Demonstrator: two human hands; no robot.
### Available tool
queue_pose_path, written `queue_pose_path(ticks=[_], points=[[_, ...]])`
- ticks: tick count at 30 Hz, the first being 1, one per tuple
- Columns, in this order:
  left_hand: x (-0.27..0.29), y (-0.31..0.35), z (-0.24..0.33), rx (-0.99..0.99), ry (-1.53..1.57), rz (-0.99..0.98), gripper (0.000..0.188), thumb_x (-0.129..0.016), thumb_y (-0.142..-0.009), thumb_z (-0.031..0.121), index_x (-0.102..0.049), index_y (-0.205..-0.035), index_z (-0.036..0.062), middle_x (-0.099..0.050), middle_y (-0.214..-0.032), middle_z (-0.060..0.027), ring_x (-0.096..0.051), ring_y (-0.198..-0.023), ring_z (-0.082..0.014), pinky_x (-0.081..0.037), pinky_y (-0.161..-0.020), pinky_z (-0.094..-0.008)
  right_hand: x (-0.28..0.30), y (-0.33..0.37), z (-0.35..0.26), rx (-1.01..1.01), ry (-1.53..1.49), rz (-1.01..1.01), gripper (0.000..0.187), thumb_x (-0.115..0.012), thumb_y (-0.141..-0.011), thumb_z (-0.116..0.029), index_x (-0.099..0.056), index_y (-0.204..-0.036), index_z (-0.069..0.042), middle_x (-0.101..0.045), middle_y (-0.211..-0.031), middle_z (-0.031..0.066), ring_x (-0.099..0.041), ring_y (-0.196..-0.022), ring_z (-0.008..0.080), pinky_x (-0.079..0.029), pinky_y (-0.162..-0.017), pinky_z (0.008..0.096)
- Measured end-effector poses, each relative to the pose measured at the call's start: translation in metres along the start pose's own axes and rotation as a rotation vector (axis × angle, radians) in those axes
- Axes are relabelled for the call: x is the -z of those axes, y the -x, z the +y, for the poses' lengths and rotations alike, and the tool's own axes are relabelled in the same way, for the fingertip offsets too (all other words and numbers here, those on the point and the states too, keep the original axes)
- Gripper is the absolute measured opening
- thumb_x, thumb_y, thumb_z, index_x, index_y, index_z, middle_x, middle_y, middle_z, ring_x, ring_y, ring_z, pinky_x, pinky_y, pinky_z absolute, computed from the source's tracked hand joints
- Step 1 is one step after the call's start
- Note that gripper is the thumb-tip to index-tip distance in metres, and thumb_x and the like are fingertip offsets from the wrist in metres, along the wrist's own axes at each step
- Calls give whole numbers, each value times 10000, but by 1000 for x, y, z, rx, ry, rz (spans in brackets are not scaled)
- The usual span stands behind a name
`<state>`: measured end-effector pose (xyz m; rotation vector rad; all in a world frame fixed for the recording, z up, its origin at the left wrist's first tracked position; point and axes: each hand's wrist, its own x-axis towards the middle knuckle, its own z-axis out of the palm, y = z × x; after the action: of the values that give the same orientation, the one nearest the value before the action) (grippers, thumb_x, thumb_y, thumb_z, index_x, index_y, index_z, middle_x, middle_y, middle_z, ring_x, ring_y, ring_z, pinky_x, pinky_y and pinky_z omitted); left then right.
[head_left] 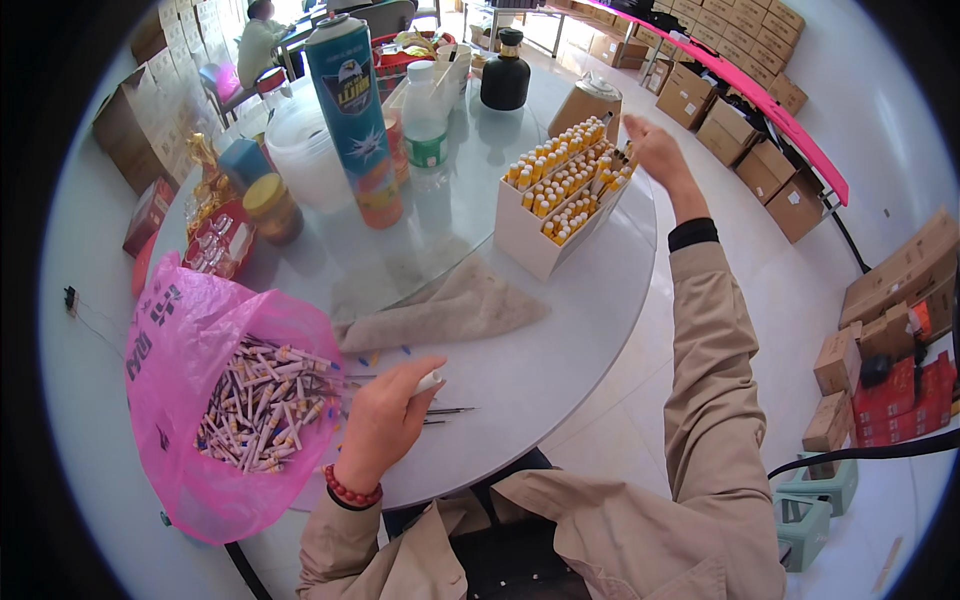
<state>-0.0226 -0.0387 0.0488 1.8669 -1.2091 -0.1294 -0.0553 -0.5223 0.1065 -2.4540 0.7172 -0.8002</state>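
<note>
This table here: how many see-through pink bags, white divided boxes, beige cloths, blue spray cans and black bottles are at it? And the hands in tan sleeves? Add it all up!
Left hand and right hand: 2
Pink bag: 1
White divided box: 1
Beige cloth: 1
Blue spray can: 1
Black bottle: 1
Total: 7

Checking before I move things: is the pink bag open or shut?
Open. The pink bag has its mouth spread wide, and a heap of thin, pale sticks shows uncovered inside.
</note>
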Motion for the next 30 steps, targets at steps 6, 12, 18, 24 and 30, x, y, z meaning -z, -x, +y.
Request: queue_pose_path(ticks=[6,12,18,24,30], points=[[0,1,-2,-28,7,10,295,-657,-815,23,-615,-1103,66,-654,-937,-149,-620,-741,-325,-491,-629,-360,2,-6,3,228,105,-201,365,-397,-993,-272,-515,-1231,-21,-577,-1207,185,-520,-1165,316,-390,-1003,360],[3,5,-5,18,-20,7,297,-664,-816,31,-619,-1107,73,-652,-901,-154,-623,-697,-309,-488,-602,-355,1,-1,2,331,184,166,609,-327,-1004,-466,-431,-1355,21,-401,-1430,202,-336,-1356,311,-245,-1123,339],[9,9,-14,76,-12,51,283,-668,-820,42,-629,-1100,66,-640,-825,-162,-614,-647,-294,-478,-577,-337,-1,19,-14,374,180,152,627,-302,-1005,-482,-351,-1420,-15,-355,-1467,183,-281,-1386,323,-216,-1137,340],[20,18,-19,196,94,81,222,-598,-893,82,-603,-1113,51,-609,-736,-118,-581,-590,-194,-443,-538,-300,-23,54,-65,322,603,-7,488,-442,-974,-411,-494,-1304,-55,-450,-1399,161,-382,-1332,309,-295,-1074,486],[33,31,-35,455,631,215,287,-385,-1028,306,-489,-1117,54,-431,-633,15,-345,-509,-35,-250,-439,-188,-28,129,-157,562,-207,-105,196,-597,-902,-109,-623,-1082,-35,-655,-1040,103,-633,-891,221,-496,-764,317]])
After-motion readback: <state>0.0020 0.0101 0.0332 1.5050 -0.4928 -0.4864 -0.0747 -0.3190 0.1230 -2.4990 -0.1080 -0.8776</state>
